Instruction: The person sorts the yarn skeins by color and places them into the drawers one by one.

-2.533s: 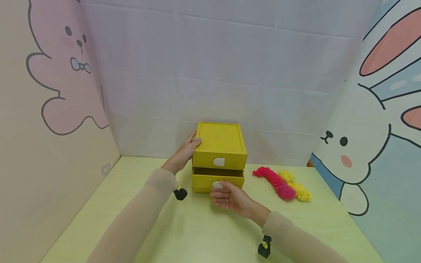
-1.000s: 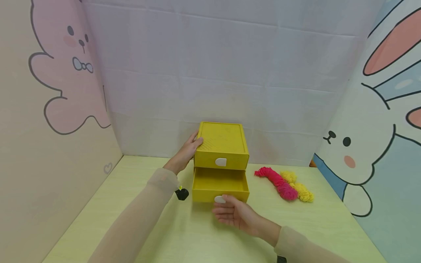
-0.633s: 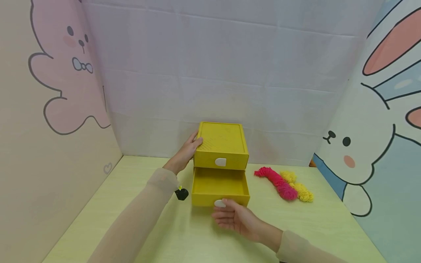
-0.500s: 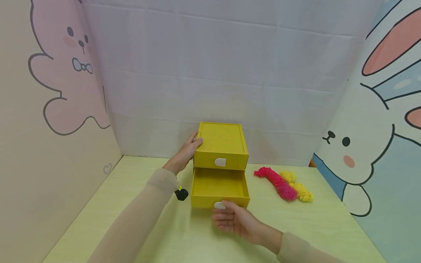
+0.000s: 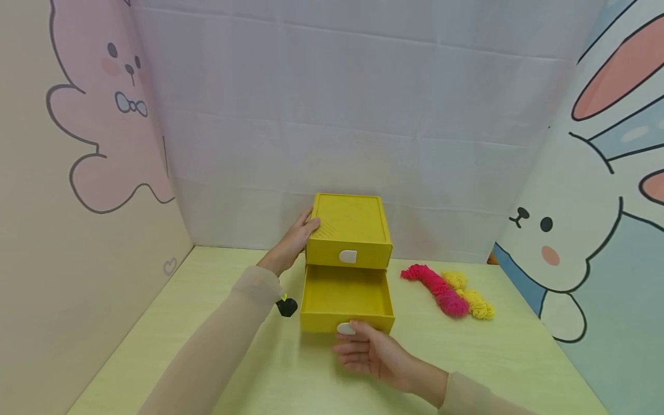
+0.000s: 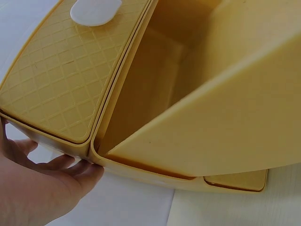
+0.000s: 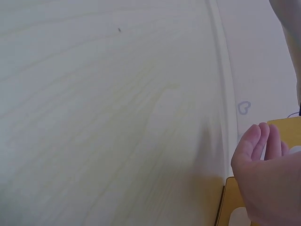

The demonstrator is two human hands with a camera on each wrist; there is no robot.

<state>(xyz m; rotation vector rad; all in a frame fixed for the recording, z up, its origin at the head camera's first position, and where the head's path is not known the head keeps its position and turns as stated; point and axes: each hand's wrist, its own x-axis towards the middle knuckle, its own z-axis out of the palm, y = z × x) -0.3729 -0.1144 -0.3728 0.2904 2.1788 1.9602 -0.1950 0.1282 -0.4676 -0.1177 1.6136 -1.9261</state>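
Our right hand (image 5: 377, 356) pinches white knob (image 5: 344, 328) of low drawer (image 5: 320, 321), well out; left hand (image 5: 291, 243) holds yellow box (image 5: 355, 222) near back edge of bench (image 5: 298, 383). Pulling too far, we might drop drawer.

L hand (image 5: 293, 242) & R hand (image 5: 376, 351) bare. L sleeve (image 5: 223, 340): long, plain lt. beige, cuff just behind the grip. R sleeve (image 5: 467, 395): same col., cuff likewise behind its grip. Sm. blk angular unit (image 5: 287, 308) w/ yellow-green bit (image 5: 284, 297) by L cuff.

Readable text or labels — none.
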